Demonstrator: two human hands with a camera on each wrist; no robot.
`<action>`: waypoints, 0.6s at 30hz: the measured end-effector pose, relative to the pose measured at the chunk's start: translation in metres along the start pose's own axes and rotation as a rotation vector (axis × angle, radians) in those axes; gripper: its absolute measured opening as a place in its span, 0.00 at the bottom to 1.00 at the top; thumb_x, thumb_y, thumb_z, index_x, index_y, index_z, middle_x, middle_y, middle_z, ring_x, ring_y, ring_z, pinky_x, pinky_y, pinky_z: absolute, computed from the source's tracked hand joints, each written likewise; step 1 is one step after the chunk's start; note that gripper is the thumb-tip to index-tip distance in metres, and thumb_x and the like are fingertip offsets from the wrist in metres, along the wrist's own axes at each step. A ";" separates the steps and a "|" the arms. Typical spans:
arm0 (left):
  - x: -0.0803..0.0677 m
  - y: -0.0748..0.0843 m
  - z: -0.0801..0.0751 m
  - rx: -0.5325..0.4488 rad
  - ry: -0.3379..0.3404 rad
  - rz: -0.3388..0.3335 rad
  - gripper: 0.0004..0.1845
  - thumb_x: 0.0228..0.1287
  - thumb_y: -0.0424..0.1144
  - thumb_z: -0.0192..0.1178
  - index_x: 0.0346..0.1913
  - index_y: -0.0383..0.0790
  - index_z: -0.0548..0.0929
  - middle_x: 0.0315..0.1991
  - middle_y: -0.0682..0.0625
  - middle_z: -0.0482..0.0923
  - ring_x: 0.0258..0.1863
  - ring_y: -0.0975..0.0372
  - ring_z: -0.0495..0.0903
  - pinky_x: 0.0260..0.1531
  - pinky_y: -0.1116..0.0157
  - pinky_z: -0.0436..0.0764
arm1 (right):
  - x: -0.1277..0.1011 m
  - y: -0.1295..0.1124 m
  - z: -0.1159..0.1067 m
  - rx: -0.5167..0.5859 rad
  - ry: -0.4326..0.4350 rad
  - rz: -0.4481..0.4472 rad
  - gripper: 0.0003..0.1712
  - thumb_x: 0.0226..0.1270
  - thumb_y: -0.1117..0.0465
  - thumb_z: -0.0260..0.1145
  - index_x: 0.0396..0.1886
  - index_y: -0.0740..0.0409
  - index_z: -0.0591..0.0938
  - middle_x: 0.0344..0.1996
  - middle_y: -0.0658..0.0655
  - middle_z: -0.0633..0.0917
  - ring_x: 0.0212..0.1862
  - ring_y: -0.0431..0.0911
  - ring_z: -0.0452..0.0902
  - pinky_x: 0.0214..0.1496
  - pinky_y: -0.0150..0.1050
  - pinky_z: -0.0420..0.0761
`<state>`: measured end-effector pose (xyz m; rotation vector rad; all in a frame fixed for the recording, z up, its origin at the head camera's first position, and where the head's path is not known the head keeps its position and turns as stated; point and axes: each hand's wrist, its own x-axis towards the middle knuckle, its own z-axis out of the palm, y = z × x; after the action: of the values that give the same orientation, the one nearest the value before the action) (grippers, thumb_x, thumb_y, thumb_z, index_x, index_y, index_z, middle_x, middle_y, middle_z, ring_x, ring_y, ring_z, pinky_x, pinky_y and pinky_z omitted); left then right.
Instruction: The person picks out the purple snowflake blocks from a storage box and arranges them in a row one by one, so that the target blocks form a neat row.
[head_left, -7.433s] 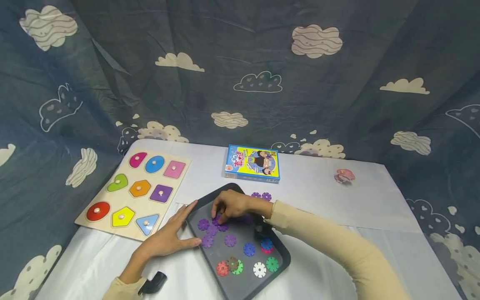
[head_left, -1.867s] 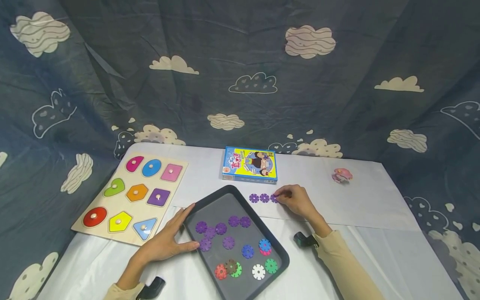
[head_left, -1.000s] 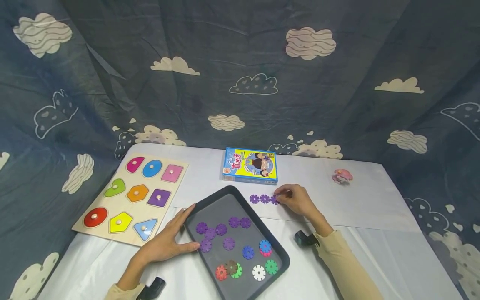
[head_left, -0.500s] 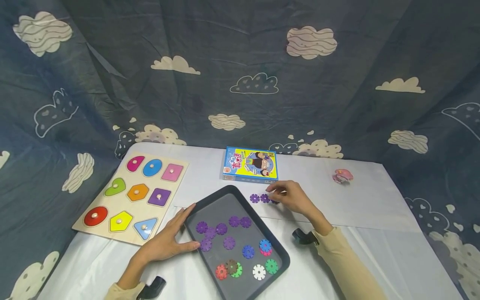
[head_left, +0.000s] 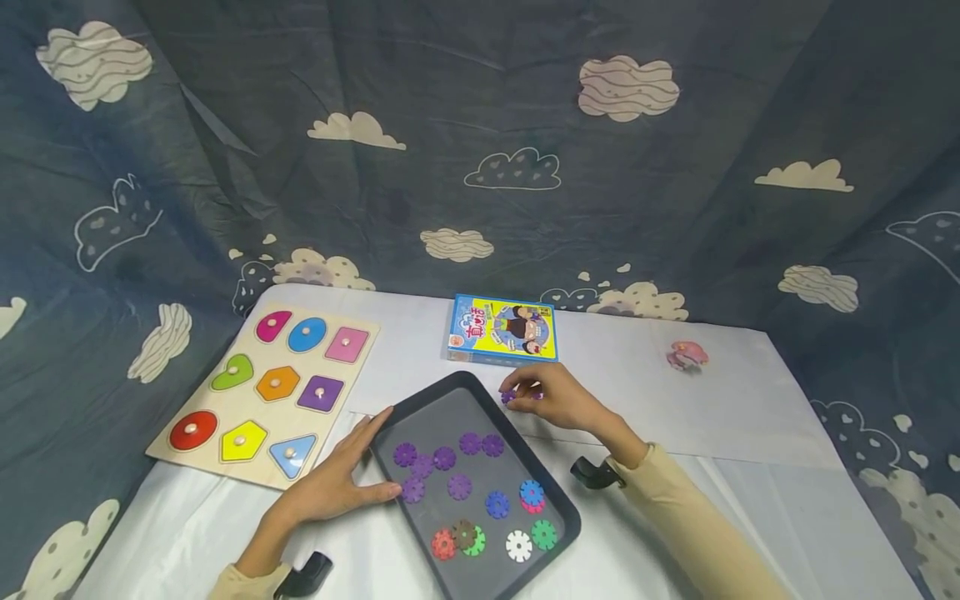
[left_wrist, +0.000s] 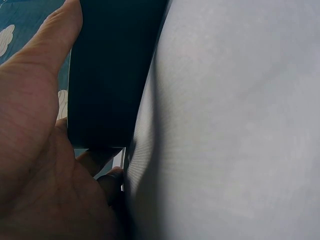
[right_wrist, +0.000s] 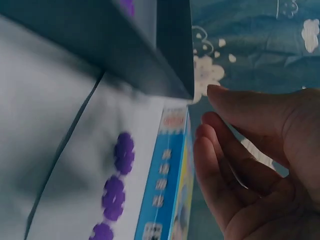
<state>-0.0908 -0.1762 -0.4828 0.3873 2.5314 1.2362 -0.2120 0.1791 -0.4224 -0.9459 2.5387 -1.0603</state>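
The left hand (head_left: 330, 487) is lying flat on the white-covered counter (head_left: 705, 417) with its fingers (head_left: 372, 427) straight and slightly spread, thumb and forefinger touching the near-left edge of the dark tray (head_left: 435, 398). In the left wrist view the thumb is running along the tray (left_wrist: 112, 70) wall.

The right hand (head_left: 558, 398) is hovering over the row of purple snowflake discs (head_left: 510, 395) lying on the counter just beyond the tray's far right corner, in front of the blue and yellow box (head_left: 504, 330). Its fingers are loosely curved and held apart; from the head camera they seem to be touching the discs, but the right wrist view shows the open palm (right_wrist: 260, 165) apart from three discs (right_wrist: 123, 152) lying in a line beside the box (right_wrist: 165, 190).

Inside the tray, six more purple discs (head_left: 459, 486) are sitting near the middle, with blue, red, green and white ones (head_left: 518, 544) toward the near end. A wooden shape puzzle (head_left: 273, 387) is lying to the left.
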 end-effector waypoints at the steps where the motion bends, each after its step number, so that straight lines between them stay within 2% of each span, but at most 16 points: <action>1: 0.000 0.000 0.000 0.003 0.000 0.000 0.57 0.56 0.62 0.70 0.81 0.65 0.43 0.82 0.39 0.41 0.79 0.36 0.41 0.65 0.25 0.54 | 0.001 -0.003 0.001 0.001 -0.016 -0.013 0.12 0.62 0.67 0.73 0.46 0.64 0.86 0.42 0.60 0.89 0.38 0.42 0.82 0.48 0.37 0.86; 6: 0.001 0.001 0.001 0.004 0.003 0.011 0.56 0.57 0.61 0.70 0.81 0.63 0.44 0.82 0.39 0.41 0.79 0.36 0.41 0.65 0.25 0.54 | 0.010 -0.014 0.008 -0.037 -0.097 -0.075 0.14 0.62 0.66 0.73 0.48 0.63 0.86 0.43 0.58 0.88 0.38 0.41 0.81 0.49 0.39 0.86; 10: 0.001 0.000 0.001 -0.008 0.004 0.007 0.56 0.57 0.61 0.70 0.81 0.64 0.44 0.82 0.39 0.41 0.79 0.37 0.40 0.66 0.26 0.53 | 0.017 -0.019 0.017 -0.069 -0.166 -0.120 0.14 0.63 0.65 0.73 0.48 0.63 0.86 0.43 0.58 0.88 0.38 0.38 0.80 0.46 0.35 0.85; 13: 0.001 0.000 0.001 -0.012 0.003 0.002 0.56 0.57 0.61 0.70 0.81 0.65 0.44 0.82 0.40 0.41 0.79 0.37 0.40 0.66 0.26 0.53 | 0.022 -0.022 0.024 -0.070 -0.205 -0.128 0.13 0.63 0.67 0.72 0.47 0.65 0.85 0.42 0.58 0.88 0.39 0.39 0.81 0.46 0.33 0.85; 18: 0.000 0.000 0.002 -0.011 0.007 0.009 0.56 0.57 0.61 0.70 0.81 0.64 0.44 0.82 0.40 0.42 0.79 0.37 0.40 0.67 0.26 0.52 | 0.028 -0.026 0.035 -0.145 -0.245 -0.145 0.13 0.61 0.66 0.73 0.46 0.62 0.86 0.41 0.56 0.88 0.40 0.43 0.83 0.47 0.33 0.84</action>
<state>-0.0903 -0.1747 -0.4844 0.3929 2.5307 1.2561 -0.2060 0.1276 -0.4278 -1.2327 2.3986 -0.7491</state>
